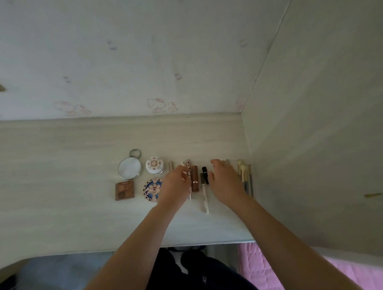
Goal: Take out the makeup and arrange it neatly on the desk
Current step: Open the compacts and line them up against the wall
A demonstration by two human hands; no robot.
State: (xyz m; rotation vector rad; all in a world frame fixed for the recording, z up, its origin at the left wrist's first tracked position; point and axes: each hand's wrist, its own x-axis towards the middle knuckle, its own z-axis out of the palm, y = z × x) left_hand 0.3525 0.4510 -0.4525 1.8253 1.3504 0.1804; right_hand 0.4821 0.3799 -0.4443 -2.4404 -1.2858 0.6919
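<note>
While the row is being squared up, these lines apply.
Makeup: laid out in a line on the table (75,151), far right part, with the round mirror (129,168) and eyeshadow palette (124,190) at the left and the brushes (245,173) at the right by the wall.
Reason: like shapes are grouped, tubes set parallel, apparently for neatness.
Left hand (175,185): stretched forward, fingers curled round a thin white stick (183,170).
Right hand (226,183): palm down, fingers loosely spread beside the black tube (205,175), nothing held.
</note>
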